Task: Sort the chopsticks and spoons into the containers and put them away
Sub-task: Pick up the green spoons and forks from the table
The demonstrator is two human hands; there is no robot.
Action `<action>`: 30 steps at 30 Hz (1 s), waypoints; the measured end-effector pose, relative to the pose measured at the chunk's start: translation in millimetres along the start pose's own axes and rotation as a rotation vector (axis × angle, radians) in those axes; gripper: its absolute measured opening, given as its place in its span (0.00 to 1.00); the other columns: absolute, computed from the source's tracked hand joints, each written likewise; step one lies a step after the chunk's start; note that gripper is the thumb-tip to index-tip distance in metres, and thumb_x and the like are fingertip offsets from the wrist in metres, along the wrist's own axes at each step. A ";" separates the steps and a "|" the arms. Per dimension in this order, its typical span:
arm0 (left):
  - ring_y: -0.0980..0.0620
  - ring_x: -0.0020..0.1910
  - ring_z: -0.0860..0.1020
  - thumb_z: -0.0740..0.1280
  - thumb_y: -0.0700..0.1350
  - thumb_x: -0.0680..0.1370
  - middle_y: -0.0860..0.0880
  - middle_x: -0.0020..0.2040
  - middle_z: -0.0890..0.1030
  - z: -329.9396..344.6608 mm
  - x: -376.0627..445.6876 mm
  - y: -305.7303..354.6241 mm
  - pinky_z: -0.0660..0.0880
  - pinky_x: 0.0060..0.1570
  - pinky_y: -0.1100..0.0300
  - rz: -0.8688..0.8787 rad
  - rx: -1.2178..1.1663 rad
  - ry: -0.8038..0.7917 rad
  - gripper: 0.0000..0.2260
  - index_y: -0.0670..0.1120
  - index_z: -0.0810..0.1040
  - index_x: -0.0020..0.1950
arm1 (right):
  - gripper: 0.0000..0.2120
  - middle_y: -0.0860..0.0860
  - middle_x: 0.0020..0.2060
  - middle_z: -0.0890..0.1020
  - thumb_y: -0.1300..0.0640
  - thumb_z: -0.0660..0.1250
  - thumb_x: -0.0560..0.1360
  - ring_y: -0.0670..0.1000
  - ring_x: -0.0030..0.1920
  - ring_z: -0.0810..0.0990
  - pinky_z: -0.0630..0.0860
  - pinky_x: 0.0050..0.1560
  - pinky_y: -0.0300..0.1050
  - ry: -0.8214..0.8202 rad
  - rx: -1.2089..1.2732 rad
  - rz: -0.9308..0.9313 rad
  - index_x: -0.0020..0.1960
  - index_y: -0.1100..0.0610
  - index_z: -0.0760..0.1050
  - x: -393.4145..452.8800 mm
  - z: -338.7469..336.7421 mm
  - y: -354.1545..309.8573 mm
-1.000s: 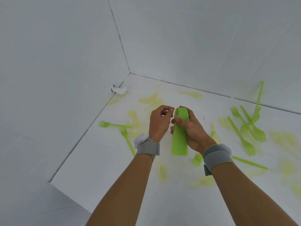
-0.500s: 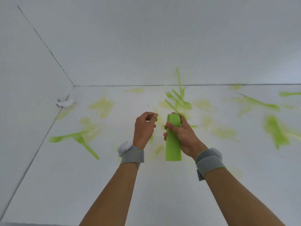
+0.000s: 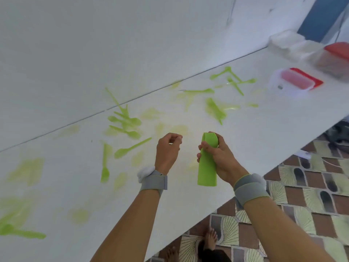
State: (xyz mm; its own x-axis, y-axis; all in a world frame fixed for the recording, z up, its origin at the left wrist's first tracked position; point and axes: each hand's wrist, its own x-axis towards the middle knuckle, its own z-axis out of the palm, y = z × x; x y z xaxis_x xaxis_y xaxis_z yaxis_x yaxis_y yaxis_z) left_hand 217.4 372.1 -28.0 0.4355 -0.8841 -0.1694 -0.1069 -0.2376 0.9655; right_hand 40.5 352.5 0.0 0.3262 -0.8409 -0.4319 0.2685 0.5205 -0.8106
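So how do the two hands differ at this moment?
The right hand grips the tall green container near its open top, holding it upright above the white table. The left hand holds no container; its fingertips are curled together, and whether they pinch anything is unclear. Both wear grey wristbands.

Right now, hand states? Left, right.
Left hand: fingers curled, nothing visible in it.
Right hand: grips the green container.

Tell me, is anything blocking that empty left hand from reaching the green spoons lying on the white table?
Nothing visible does. The left hand hovers curled and holds nothing; only bare white table lies between it and the nearest green spoon to its left. The right hand grips the green container off to the other side.
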 end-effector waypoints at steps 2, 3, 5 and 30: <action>0.52 0.40 0.79 0.67 0.44 0.80 0.47 0.46 0.84 41.5 4.2 10.2 0.72 0.37 0.65 0.019 0.015 -0.066 0.06 0.46 0.83 0.51 | 0.22 0.58 0.45 0.78 0.63 0.68 0.80 0.58 0.35 0.79 0.80 0.42 0.54 0.052 0.030 -0.033 0.70 0.51 0.67 -3.5 -36.4 -17.4; 0.52 0.40 0.79 0.67 0.44 0.80 0.47 0.46 0.84 64.6 7.5 16.2 0.72 0.38 0.64 0.023 0.028 -0.096 0.06 0.47 0.83 0.51 | 0.22 0.58 0.45 0.78 0.63 0.68 0.80 0.58 0.35 0.79 0.80 0.42 0.54 0.078 0.048 -0.054 0.71 0.51 0.67 -3.8 -56.3 -28.0; 0.52 0.40 0.80 0.67 0.45 0.80 0.49 0.46 0.84 110.0 12.2 25.1 0.73 0.40 0.61 0.039 0.045 -0.144 0.05 0.48 0.83 0.51 | 0.22 0.58 0.45 0.79 0.63 0.68 0.80 0.58 0.35 0.79 0.80 0.41 0.54 0.120 0.068 -0.083 0.71 0.51 0.67 -2.4 -96.0 -46.3; 0.46 0.63 0.72 0.66 0.42 0.79 0.45 0.61 0.75 497.3 197.5 101.8 0.62 0.57 0.62 0.127 0.318 0.013 0.09 0.48 0.81 0.57 | 0.24 0.58 0.47 0.78 0.65 0.68 0.80 0.56 0.34 0.81 0.83 0.38 0.53 0.190 -0.135 -0.144 0.71 0.53 0.63 192.1 -363.3 -312.4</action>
State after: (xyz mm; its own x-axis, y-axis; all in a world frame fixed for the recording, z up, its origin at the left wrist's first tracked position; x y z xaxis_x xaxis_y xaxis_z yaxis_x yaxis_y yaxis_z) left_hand -151.9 -26.8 -61.6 0.4117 -0.9101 -0.0475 -0.4332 -0.2413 0.8684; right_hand -310.0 -25.6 26.5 0.1141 -0.9242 -0.3645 0.1724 0.3798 -0.9089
